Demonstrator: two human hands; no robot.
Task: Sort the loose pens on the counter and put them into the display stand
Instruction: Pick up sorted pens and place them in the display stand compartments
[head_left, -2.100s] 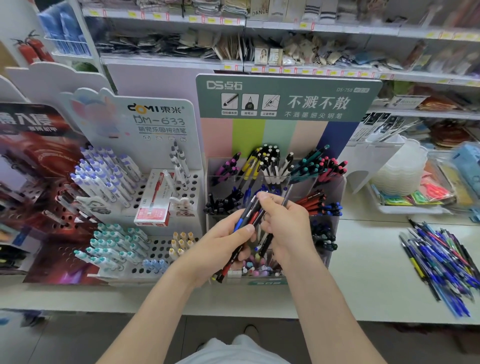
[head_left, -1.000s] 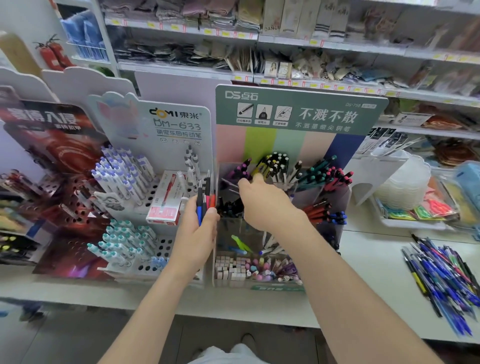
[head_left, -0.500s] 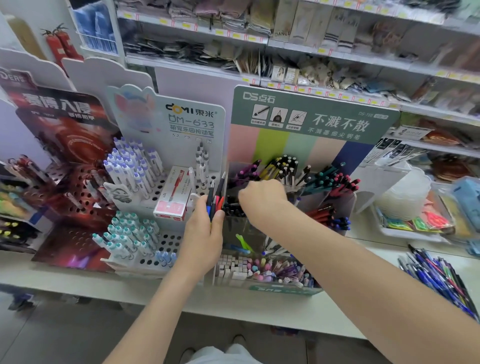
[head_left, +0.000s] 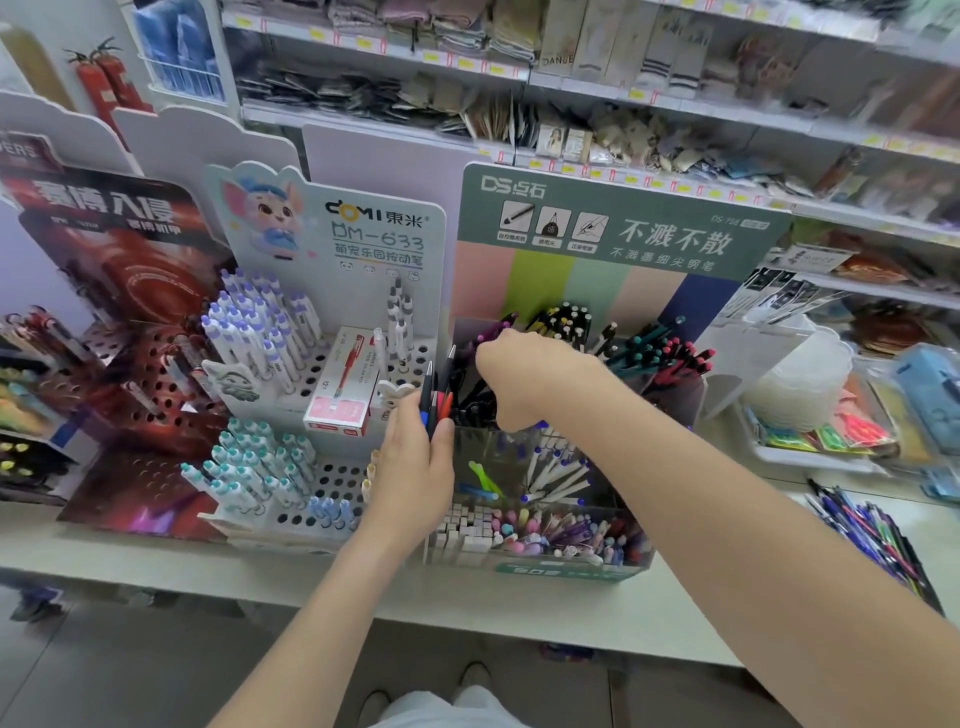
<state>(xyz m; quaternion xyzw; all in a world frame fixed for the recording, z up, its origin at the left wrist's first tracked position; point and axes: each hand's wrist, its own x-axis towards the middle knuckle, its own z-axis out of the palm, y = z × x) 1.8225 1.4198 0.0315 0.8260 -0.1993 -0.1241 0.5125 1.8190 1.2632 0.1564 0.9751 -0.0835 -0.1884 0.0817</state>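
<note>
Right hand (head_left: 530, 379): fingertips hidden behind the knuckles inside an upper compartment of the display stand (head_left: 613, 234). Whether they pinch a pen cannot be told.

Left hand (head_left: 415, 462): grips a bundle of pens (head_left: 439, 402). Their lower ends are hidden by the palm and fingers, and the count is unclear.

Loose pens (head_left: 872, 530) on the counter (head_left: 519, 597): the pile is cut off by the right edge.

Shelf goods (head_left: 467, 109): blurred.

Price tags (head_left: 363, 44): unreadable.

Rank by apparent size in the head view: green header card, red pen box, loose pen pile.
1. green header card, clearly largest.
2. loose pen pile and red pen box look alike; the pile sits nearer the camera, so unranked.
</note>
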